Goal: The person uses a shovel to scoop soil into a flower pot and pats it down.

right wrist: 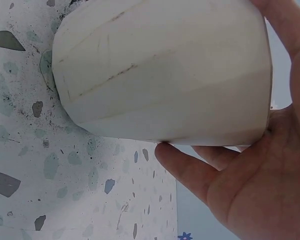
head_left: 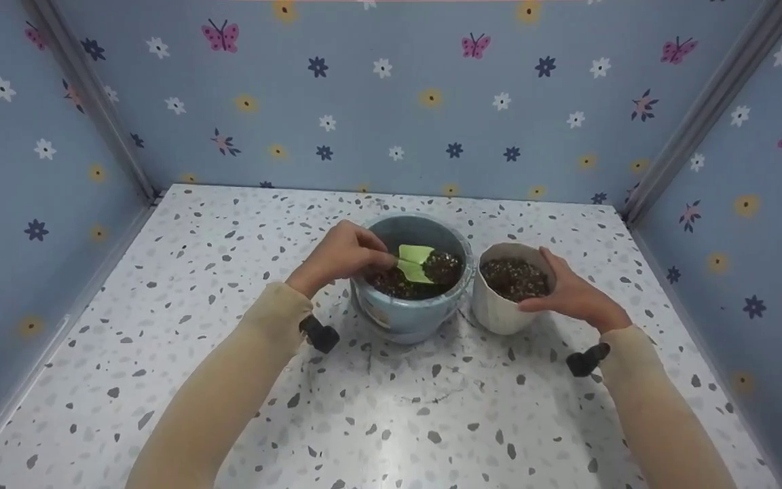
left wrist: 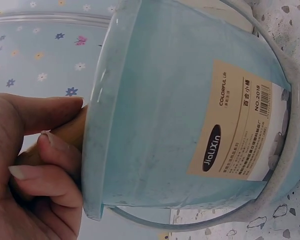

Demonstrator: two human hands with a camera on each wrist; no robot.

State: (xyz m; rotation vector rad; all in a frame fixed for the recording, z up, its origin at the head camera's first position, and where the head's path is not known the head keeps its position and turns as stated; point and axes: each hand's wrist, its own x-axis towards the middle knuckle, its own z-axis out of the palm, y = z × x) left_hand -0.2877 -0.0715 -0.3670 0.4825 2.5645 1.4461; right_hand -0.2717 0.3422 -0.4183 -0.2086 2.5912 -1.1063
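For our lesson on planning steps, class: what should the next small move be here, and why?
Probably lift the green scoop over to the white pot: the left hand holds it against dark soil in the blue bucket, and the right hand grips the pot close beside, which shows room above its soil.

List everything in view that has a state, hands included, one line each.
Blue bucket: upright, partly filled with soil
Bucket handle: lowered
White pot: upright, holding soil below its rim
Green trowel: blade inside the blue bucket
Left hand: gripping the green trowel
Right hand: holding the white pot's side
Tabletop: marked with dark specks
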